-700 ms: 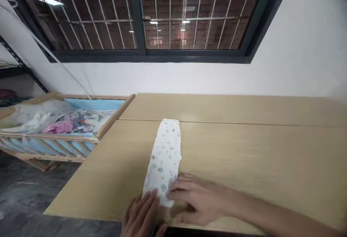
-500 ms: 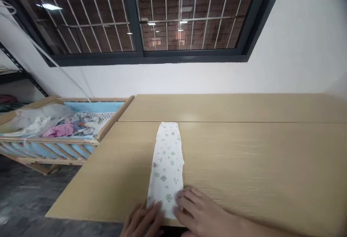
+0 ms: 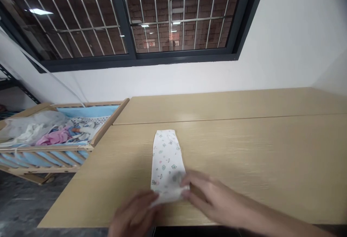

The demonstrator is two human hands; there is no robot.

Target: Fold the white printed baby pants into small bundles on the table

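Already the printed baby cloth lies folded into a narrow strip on the wooden surface, right of the crib. Its near end is lifted, apparently for a fold still unfinished: left hand blurred beneath, its grip unreadable, right hand pinching the edge.

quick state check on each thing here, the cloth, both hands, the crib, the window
printed cloth: folded into a narrow strip, flat on table, near end lifted
left hand: blurred, at near end
right hand: fingers on near end
crib: holds heaped clothes
window: shut, barred
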